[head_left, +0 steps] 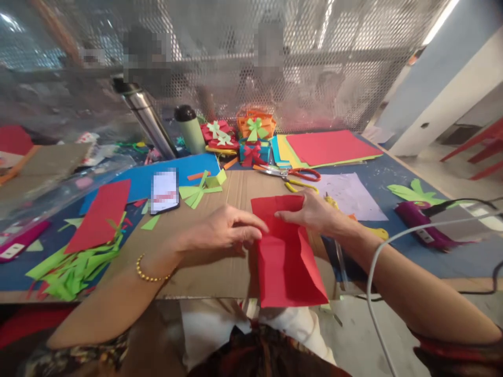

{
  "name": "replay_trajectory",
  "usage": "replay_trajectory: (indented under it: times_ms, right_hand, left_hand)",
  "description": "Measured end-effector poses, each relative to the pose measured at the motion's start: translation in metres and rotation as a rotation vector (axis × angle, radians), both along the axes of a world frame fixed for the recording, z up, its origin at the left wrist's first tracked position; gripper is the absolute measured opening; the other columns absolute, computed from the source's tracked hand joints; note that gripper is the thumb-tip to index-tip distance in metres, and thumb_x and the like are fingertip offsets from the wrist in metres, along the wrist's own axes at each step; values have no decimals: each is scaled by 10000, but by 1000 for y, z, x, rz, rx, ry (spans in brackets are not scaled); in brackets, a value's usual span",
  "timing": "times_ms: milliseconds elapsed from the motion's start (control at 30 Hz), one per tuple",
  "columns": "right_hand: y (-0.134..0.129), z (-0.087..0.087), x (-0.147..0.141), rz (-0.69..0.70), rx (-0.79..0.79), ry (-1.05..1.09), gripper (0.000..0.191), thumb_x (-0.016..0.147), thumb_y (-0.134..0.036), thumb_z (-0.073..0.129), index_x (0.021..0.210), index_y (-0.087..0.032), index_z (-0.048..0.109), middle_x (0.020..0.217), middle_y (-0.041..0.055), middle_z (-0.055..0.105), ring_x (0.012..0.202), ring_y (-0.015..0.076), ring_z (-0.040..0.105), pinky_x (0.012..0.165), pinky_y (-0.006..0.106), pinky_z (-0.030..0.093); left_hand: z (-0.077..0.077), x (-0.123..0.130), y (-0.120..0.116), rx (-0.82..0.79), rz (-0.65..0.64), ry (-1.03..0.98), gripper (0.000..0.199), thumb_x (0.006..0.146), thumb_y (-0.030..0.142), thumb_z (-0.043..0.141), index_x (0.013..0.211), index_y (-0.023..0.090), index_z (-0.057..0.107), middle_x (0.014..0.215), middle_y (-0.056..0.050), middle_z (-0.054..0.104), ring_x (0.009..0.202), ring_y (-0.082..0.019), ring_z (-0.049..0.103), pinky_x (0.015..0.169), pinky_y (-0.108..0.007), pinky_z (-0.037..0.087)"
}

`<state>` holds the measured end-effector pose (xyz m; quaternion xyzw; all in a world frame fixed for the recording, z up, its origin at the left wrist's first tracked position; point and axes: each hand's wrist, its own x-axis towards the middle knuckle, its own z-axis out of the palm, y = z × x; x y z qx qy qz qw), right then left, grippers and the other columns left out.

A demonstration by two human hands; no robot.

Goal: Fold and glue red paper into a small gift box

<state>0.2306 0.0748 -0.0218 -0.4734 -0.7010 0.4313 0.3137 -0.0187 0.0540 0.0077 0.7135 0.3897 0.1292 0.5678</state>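
Observation:
A folded red paper (281, 267), shaped like a shallow trough with raised sides, reaches over the table's front edge. My right hand (314, 212) grips its far right part, thumb on the inner face and the other fingers mostly hidden behind. At the paper's left side, my left hand (231, 228) has its index finger and thumb close together on the edge, while the remaining fingers curl below. Beneath both hands lies a brown cardboard sheet (212, 277). Scissors with red handles (302, 174) and a yellow-handled pair (301, 187) rest just beyond the paper.
Left of me are a phone (165, 191), a red strip (100, 214) and green paper scraps (78, 267). Behind stand a steel flask (147, 118), a green bottle (190, 131) and small decorated boxes (255, 149). A white cable (373, 283) crosses my right forearm near purple glue-gun-like tools (422, 225).

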Motion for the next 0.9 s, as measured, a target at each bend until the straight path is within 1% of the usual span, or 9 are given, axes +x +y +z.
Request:
replay_trajectory:
  times_ms: [33, 100, 200, 333, 467, 533, 600, 733, 900]
  right_hand:
    - [0, 1, 1, -4, -10, 4, 294, 722, -463, 794, 721, -201, 659, 684, 39, 691, 630, 170, 599, 527, 281, 491]
    - [-1, 5, 1, -12, -25, 1, 267, 730, -433, 797, 709, -210, 652, 681, 41, 686, 615, 165, 590, 510, 277, 475]
    - [-4, 11, 0, -39, 11, -9, 237, 745, -377, 771, 668, -206, 625, 667, 39, 657, 581, 143, 552, 493, 272, 445]
    - [-11, 19, -3, -57, 49, -64, 246, 764, -380, 761, 683, -197, 618, 657, 34, 644, 566, 139, 538, 489, 280, 445]
    - [-18, 24, -7, -20, 97, -142, 243, 787, -376, 729, 682, -201, 597, 640, 14, 608, 573, 133, 517, 489, 275, 419]
    - [-21, 26, -9, -12, 131, -178, 231, 797, -359, 706, 675, -205, 584, 633, 4, 588, 577, 128, 502, 498, 276, 405]
    - [-23, 28, -11, 7, 157, -218, 249, 802, -339, 695, 645, -213, 548, 609, -10, 555, 565, 120, 473, 496, 276, 378]
    - [-29, 32, -15, 68, 124, -249, 252, 792, -270, 664, 620, -227, 485, 566, -43, 486, 523, 102, 419, 473, 272, 328]
    - [-31, 33, -16, 77, 121, -215, 231, 785, -306, 648, 630, -218, 502, 584, -42, 499, 540, 98, 422, 499, 269, 344]
  left_hand:
    - [2, -1, 2, 29, 37, -21, 431, 888, 556, 676, 1044, 158, 726, 790, -32, 712, 634, -138, 656, 572, -232, 505]
    - [4, -3, 6, 178, 191, -12, 493, 891, 647, 638, 849, 157, 683, 611, 1, 622, 494, -101, 562, 486, -207, 419]
    - [4, -1, 9, 271, 348, 79, 570, 868, 712, 624, 664, 184, 563, 532, 3, 559, 470, -94, 525, 465, -204, 380]
    - [-2, 9, 6, 69, 274, 28, 492, 741, 622, 784, 870, 177, 618, 775, -25, 678, 638, -146, 653, 528, -228, 461]
    - [-6, 17, -1, -62, 225, -163, 414, 723, 418, 788, 1024, 176, 639, 919, -44, 732, 847, -191, 701, 694, -272, 543]
    - [-4, 18, -4, -90, 212, -154, 272, 739, 317, 728, 956, 169, 655, 859, -26, 722, 776, -162, 667, 653, -252, 510]
    - [-1, 19, -7, -76, 197, -97, 100, 748, 259, 656, 776, 166, 630, 704, 12, 648, 627, -112, 570, 561, -223, 428]
    - [1, 19, -9, -25, 207, -23, 155, 704, 215, 599, 584, 186, 505, 531, 63, 472, 491, -66, 380, 460, -218, 269]
    - [-4, 20, -7, -77, 231, -75, 145, 696, 252, 696, 646, 168, 589, 574, 54, 541, 508, -64, 433, 463, -204, 261]
